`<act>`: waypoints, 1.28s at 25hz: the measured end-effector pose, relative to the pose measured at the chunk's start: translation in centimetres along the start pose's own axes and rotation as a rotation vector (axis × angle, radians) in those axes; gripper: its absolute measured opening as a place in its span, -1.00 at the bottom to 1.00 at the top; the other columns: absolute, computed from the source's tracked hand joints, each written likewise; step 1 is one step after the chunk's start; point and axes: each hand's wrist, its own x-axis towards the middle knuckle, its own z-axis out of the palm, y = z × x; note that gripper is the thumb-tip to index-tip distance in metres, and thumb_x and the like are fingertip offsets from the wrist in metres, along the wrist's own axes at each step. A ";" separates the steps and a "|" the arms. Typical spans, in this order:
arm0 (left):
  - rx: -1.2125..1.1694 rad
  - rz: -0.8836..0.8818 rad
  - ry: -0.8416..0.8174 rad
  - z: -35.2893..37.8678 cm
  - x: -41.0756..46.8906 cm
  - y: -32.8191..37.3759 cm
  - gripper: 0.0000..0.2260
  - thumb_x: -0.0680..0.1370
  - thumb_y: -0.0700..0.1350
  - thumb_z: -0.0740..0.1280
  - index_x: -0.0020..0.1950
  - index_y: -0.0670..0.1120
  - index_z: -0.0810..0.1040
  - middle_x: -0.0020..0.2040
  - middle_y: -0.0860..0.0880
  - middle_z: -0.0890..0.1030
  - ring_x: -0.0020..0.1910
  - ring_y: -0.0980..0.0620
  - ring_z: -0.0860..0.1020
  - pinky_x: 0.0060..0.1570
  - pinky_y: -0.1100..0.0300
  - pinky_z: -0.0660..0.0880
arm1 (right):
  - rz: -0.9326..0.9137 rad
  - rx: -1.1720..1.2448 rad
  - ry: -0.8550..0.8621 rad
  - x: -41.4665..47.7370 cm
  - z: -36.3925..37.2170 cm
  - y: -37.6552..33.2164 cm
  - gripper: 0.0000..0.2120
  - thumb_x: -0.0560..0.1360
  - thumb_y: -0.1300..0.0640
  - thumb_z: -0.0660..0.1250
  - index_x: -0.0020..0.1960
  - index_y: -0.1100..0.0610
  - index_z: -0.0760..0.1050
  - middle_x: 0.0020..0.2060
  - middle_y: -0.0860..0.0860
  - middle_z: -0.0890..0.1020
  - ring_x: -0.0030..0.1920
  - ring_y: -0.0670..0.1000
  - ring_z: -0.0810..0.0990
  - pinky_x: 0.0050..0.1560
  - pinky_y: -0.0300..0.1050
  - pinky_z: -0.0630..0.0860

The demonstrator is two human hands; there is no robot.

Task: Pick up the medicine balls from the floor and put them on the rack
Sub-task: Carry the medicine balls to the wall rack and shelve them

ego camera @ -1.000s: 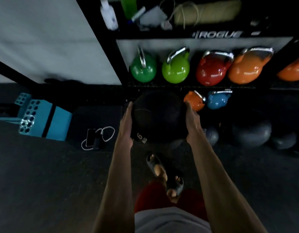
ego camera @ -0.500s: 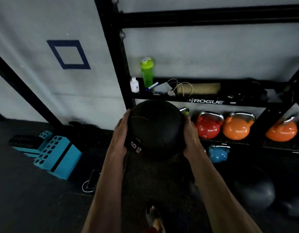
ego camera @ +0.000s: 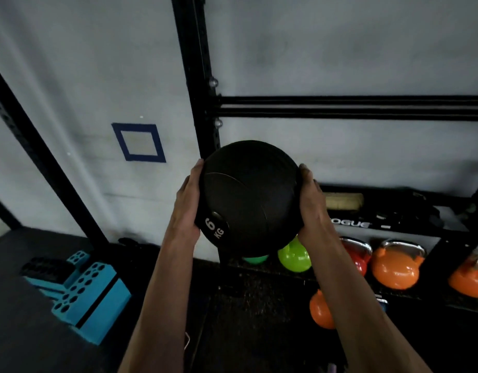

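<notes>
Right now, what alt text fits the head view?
Left hand and right hand hold a black 6 KG ball up before a black rack. Kettlebells sit low in it; blue blocks lie on the floor at left.

**Both arms outstretched, a grip on each side**

Both bare forearms are reaching forward and upward, roughly parallel. The left grip (ego camera: 185, 200) and the right grip (ego camera: 310, 201) are cupping opposite sides of the medicine ball (ego camera: 248, 189), with fingers curving up round it.

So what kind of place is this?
Most likely a gym: a black medicine ball marked 6 KG, and coloured kettlebells on a black rack.
</notes>
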 end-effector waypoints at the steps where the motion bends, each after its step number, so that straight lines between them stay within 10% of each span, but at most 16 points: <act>1: -0.017 0.035 -0.027 0.2 1.4 1.5 -0.44 0.47 0.39 0.31 0.31 0.06 0.59 0.08 -0.07 0.72 0.07 -0.07 0.68 0.17 -0.02 0.59 | -0.028 0.000 -0.005 0.9 1.1 -1.4 -0.44 0.57 -0.30 0.20 0.40 0.04 0.48 0.18 0.10 0.61 0.15 0.13 0.60 0.02 -0.09 0.51; 18: -0.181 0.353 -0.272 5.9 23.8 18.8 -0.51 0.52 0.29 0.34 0.33 0.03 0.58 0.11 -0.07 0.71 0.04 -0.02 0.71 0.08 0.06 0.64 | -0.386 0.149 0.033 19.3 13.7 -15.8 -0.20 0.25 -0.48 0.27 0.38 -0.07 0.52 0.19 -0.01 0.67 0.19 0.06 0.65 0.28 0.10 0.55; 32: -0.104 0.298 -0.149 14.7 40.4 18.7 -0.53 0.53 0.32 0.29 0.28 0.05 0.61 0.06 -0.04 0.72 0.03 -0.01 0.70 0.09 0.05 0.61 | -0.308 0.127 0.007 37.9 15.1 -17.5 -0.54 0.60 -0.25 0.17 0.32 0.00 0.54 0.13 0.03 0.68 0.15 0.06 0.64 0.25 0.05 0.56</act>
